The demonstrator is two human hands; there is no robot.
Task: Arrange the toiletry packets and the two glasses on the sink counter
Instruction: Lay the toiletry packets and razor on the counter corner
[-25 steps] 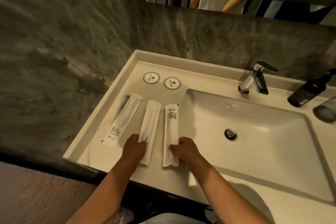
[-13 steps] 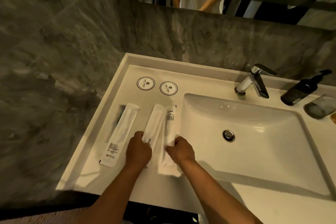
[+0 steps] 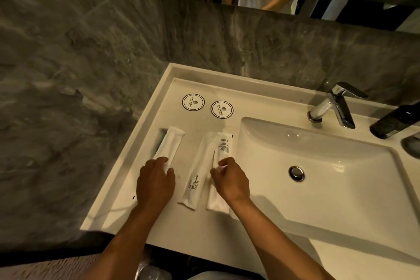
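Three long white toiletry packets lie side by side on the white counter [image 3: 204, 229], left of the basin. My left hand [image 3: 155, 183] covers the near end of the left packet [image 3: 170, 143], fingers and thumb closing on it. The middle packet [image 3: 197, 166], printed "BRUSHING TEETH", lies free and slanted, its far end touching the right packet [image 3: 224, 144]. My right hand [image 3: 230, 179] pinches the right packet near its middle between thumb and fingers. One glass [image 3: 412, 145] shows only partly at the right edge of the frame.
Two round paper coasters [image 3: 193, 102] [image 3: 221, 109] sit behind the packets. The basin [image 3: 329, 188] with its drain [image 3: 296, 173] fills the right side. A chrome faucet [image 3: 334, 107] and a dark bottle [image 3: 395, 124] stand behind it. A stone wall borders the counter's left and back.
My left hand left the middle packet and moved left onto the left packet. The middle packet now lies slanted against the right one. My right hand stays on the right packet.
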